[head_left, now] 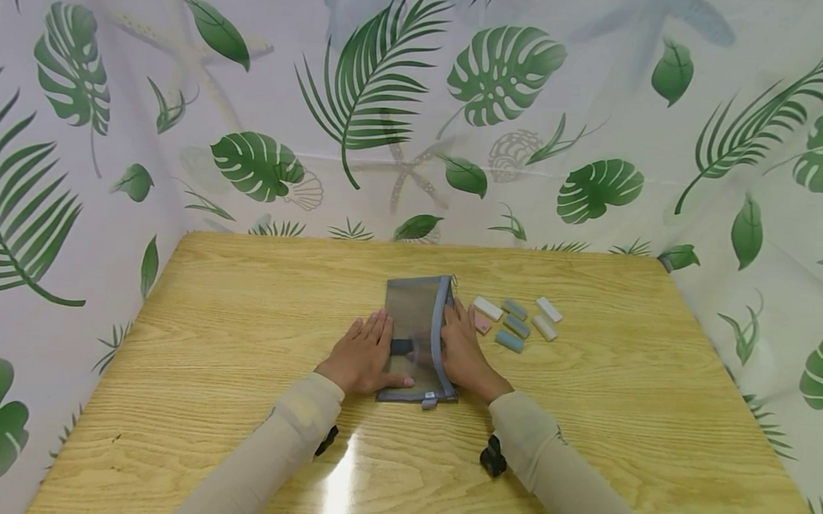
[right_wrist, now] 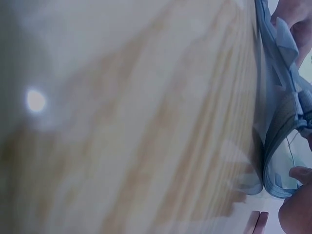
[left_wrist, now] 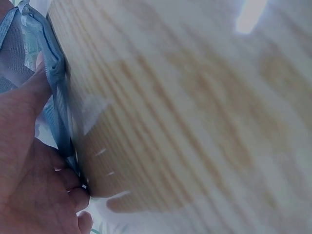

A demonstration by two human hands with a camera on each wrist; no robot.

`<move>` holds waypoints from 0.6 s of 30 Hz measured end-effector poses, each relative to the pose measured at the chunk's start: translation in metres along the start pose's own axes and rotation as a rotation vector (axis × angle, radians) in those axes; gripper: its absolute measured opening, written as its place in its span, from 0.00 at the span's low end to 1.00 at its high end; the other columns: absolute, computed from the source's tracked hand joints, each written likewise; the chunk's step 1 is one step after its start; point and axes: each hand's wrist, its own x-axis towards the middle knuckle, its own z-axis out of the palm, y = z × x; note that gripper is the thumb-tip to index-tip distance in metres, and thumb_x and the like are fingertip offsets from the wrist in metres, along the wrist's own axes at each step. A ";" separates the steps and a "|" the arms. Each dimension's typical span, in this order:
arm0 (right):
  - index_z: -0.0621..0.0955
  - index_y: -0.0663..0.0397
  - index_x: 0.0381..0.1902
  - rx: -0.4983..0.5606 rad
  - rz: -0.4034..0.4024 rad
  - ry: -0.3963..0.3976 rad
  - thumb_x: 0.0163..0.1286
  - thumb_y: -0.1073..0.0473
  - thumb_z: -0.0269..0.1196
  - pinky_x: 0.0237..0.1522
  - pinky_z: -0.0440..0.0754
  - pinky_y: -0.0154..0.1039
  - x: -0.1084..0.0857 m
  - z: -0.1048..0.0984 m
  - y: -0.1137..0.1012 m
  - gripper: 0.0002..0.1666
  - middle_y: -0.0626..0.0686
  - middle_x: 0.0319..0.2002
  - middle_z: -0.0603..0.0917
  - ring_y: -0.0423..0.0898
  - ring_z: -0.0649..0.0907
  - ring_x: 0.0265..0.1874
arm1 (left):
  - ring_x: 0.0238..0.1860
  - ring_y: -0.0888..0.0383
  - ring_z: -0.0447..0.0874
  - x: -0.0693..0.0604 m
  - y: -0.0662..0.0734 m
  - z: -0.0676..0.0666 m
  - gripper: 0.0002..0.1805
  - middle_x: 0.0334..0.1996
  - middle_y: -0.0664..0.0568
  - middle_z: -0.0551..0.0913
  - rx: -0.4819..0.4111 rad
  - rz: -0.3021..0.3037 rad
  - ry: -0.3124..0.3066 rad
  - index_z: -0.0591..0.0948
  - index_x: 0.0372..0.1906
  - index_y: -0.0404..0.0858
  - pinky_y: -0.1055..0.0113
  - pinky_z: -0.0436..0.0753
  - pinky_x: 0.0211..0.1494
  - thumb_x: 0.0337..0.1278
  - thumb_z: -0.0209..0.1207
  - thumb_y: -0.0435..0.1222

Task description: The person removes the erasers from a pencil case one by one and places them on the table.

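A grey mesh zip pouch [head_left: 413, 306] with blue-grey edging lies flat on the table, its zip side open to the right. My left hand [head_left: 362, 355] rests on the pouch's left edge, fingers straight, thumb across the mesh. My right hand [head_left: 465, 353] is at the opening. Part of it shows faintly through the mesh, beside a small dark blue block [head_left: 401, 347] inside; whether it pinches the block cannot be told. In the left wrist view, the left thumb lies over the pouch edging [left_wrist: 57, 73]. The right wrist view shows the gaping pouch edge [right_wrist: 275, 161] beside the right fingers.
Right of the pouch lie several small eraser-like blocks: a white one [head_left: 487, 308], a pink one [head_left: 482, 323] close to the right hand, a blue one [head_left: 510, 341] and a beige one [head_left: 544, 327]. Leaf-printed cloth [head_left: 416, 121] stands behind the wooden table [head_left: 246, 319].
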 end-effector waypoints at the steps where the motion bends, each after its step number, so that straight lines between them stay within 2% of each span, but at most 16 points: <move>1: 0.90 0.62 0.32 0.004 0.000 -0.001 0.59 0.74 0.63 0.67 0.46 0.80 0.000 0.000 0.000 0.09 0.68 0.54 0.77 0.80 0.59 0.69 | 0.81 0.47 0.37 0.000 0.000 0.000 0.61 0.81 0.40 0.40 0.001 0.000 0.000 0.44 0.81 0.31 0.52 0.42 0.81 0.63 0.48 0.71; 6: 0.89 0.64 0.30 0.012 0.004 -0.007 0.58 0.71 0.67 0.67 0.46 0.80 0.000 0.000 0.000 0.04 0.68 0.54 0.78 0.81 0.60 0.69 | 0.81 0.47 0.37 0.001 0.000 0.001 0.60 0.81 0.40 0.40 0.009 0.001 0.001 0.44 0.81 0.31 0.52 0.42 0.81 0.63 0.48 0.71; 12: 0.88 0.65 0.29 0.006 -0.005 -0.004 0.57 0.75 0.63 0.66 0.46 0.80 0.000 -0.001 0.001 0.08 0.69 0.54 0.78 0.80 0.60 0.69 | 0.81 0.48 0.36 0.000 0.001 -0.001 0.61 0.81 0.40 0.40 0.007 -0.006 -0.008 0.44 0.81 0.31 0.52 0.42 0.81 0.63 0.48 0.71; 18: 0.88 0.65 0.30 0.004 -0.017 -0.002 0.59 0.72 0.64 0.66 0.47 0.80 0.000 -0.001 0.000 0.06 0.70 0.55 0.78 0.80 0.61 0.69 | 0.81 0.48 0.37 -0.002 0.002 -0.002 0.61 0.81 0.40 0.40 0.011 -0.007 -0.011 0.44 0.81 0.31 0.52 0.42 0.81 0.63 0.48 0.72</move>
